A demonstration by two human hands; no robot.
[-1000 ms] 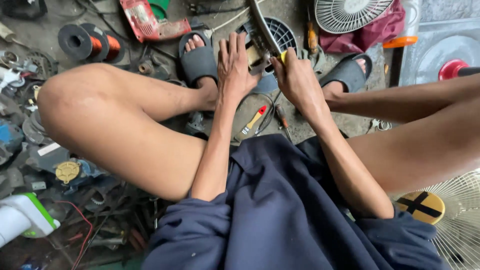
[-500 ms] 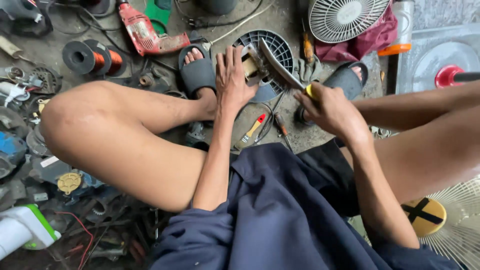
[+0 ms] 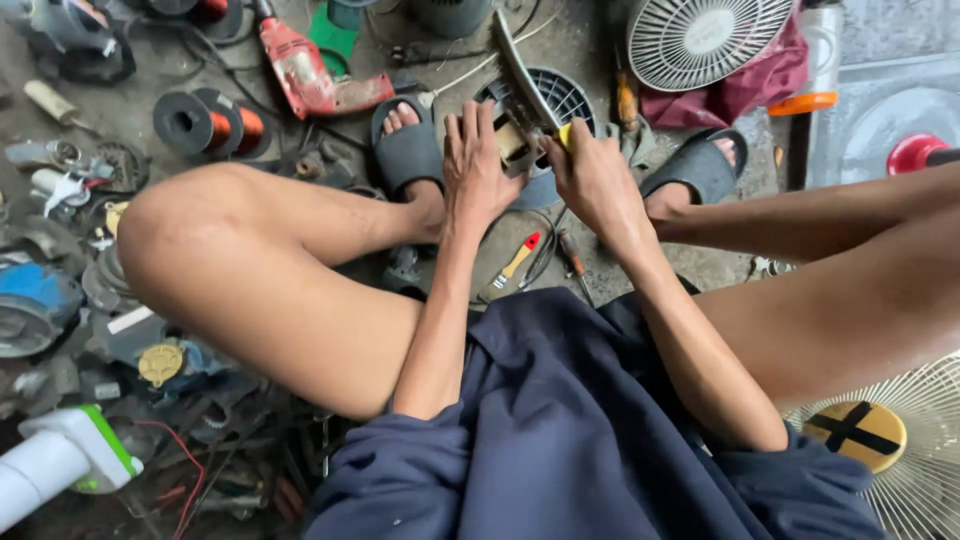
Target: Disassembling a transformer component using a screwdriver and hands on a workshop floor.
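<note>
Since the earlier frame, both hands have drawn closer together at 12 o'clock. Left hand [image 3: 478, 165] lies spread on the motor [image 3: 516, 140]; right hand [image 3: 592, 178] pinches a yellow-handled tool [image 3: 527, 72] just beside it.

Both bare forearms reach forward between the raised, bent knees, running close together and nearly parallel, the wrists roughly level. The left hand [image 3: 478, 165] lies palm down with its fingers [image 3: 470, 118] spread and stretched forward, pressing flat. The right hand [image 3: 595, 180] is just beside it, its fingers [image 3: 562, 150] curled in a closed grip, knuckles up and the wrist bent slightly inward toward the left hand.
</note>
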